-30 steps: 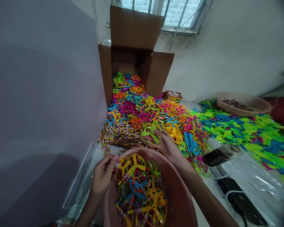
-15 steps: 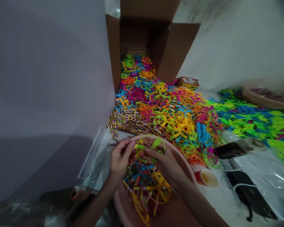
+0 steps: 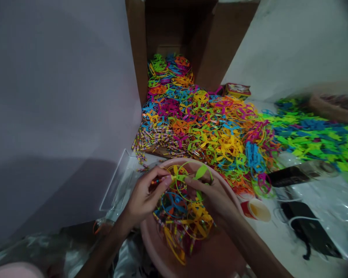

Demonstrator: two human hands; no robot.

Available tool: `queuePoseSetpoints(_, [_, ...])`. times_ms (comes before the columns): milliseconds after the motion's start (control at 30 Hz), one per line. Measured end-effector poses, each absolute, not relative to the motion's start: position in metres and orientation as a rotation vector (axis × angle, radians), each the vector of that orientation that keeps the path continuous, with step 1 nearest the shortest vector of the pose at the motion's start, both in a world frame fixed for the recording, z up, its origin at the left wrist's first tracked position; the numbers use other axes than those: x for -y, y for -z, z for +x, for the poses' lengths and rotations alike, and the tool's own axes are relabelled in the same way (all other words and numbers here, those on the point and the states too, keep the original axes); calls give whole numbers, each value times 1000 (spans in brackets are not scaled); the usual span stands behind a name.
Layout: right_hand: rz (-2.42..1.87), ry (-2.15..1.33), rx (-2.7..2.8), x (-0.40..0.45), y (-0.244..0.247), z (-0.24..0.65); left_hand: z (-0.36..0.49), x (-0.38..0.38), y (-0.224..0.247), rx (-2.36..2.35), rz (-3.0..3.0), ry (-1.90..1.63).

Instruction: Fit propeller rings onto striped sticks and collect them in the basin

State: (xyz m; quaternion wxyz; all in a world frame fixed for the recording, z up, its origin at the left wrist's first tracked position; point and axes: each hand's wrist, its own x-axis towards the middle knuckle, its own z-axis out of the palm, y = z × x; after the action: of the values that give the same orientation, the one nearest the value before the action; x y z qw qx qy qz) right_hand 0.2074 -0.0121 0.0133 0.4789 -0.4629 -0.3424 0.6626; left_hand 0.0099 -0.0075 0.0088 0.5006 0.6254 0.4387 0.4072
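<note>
At 12 o'clock a cardboard box (image 3: 168, 38) opens onto a heap of plastic propeller rings (image 3: 208, 135); at 6 o'clock sits a pink basin (image 3: 224, 256). Our left hand (image 3: 143, 195) pinches a striped stick (image 3: 159, 180), lying crosswise toward a green ring (image 3: 188, 181), which our right hand (image 3: 216, 202) closes on, fingers partly hidden

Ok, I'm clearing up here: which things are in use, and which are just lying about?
In use: left hand, right hand, pink basin, plastic propeller rings, cardboard box.

Lying about: red paper cup, small printed box, clear plastic tray, woven basket.
</note>
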Motion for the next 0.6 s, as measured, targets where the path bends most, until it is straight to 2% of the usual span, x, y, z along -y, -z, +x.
queuePoseSetpoints(600, [-1213,-1602,934,19,-10,211,-6,4,-17,-1014,1773,-814])
